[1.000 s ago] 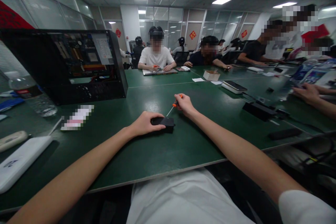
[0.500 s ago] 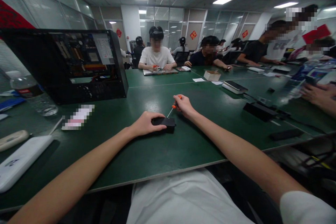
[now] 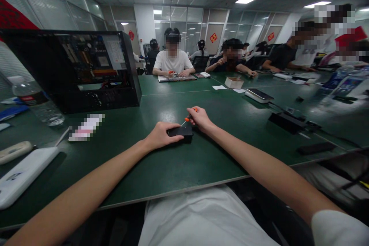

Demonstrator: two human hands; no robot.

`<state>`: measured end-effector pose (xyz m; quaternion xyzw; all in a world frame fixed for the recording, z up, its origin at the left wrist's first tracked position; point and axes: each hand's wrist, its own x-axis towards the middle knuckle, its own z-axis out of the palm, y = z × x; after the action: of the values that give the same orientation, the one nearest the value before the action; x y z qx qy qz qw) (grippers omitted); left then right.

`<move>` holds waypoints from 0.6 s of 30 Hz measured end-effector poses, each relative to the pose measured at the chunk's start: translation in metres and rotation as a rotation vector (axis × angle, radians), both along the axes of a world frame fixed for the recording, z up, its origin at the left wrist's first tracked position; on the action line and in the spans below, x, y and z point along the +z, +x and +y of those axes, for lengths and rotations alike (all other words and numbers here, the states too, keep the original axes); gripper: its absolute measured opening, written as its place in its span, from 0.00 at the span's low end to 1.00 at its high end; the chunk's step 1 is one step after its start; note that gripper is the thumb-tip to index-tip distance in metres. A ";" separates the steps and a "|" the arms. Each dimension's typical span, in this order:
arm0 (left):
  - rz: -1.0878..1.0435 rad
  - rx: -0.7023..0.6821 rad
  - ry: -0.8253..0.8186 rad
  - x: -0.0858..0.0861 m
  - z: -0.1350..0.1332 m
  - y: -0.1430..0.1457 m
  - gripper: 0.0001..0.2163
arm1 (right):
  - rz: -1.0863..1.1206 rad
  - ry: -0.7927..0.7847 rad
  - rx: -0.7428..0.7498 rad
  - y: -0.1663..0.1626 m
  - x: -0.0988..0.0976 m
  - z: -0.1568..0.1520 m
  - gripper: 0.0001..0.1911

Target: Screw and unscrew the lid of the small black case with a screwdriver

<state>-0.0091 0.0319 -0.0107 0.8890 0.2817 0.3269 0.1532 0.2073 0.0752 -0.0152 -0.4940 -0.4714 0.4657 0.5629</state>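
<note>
A small black box (image 3: 184, 133) lies on the green table (image 3: 161, 173) in front of me. My left hand (image 3: 161, 135) grips its left end, thumb along the near side and fingers over the far side. In my right hand (image 3: 201, 118) is a screwdriver (image 3: 186, 119) with an orange and dark handle, held tilted. Its thin shaft slants down and left to the far edge of the box, close to my left fingertips. Whether the tip touches the box or sits in a screw I cannot tell.
An open black computer case (image 3: 129, 73) stands at the left, beside a water bottle (image 3: 37, 102) and a white power bank (image 3: 27, 175). To the right lie a black adapter (image 3: 285, 122) with cables and a phone (image 3: 259, 95). Co-workers sit across the table.
My right hand has come slightly left and lower, and the screwdriver's tip has shifted left along the box. My left hand keeps its hold. A co-worker opposite has raised a hand.
</note>
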 end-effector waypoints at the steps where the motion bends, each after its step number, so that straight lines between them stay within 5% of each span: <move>1: -0.006 0.000 0.007 -0.001 0.000 0.000 0.20 | 0.001 -0.001 0.000 0.000 0.001 0.000 0.11; 18: -0.048 -0.009 0.030 0.000 0.001 0.001 0.23 | 0.038 -0.164 0.100 -0.009 0.000 -0.007 0.09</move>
<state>-0.0079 0.0327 -0.0106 0.8844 0.2691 0.3514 0.1480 0.1980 0.0677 -0.0149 -0.5056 -0.4449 0.5395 0.5053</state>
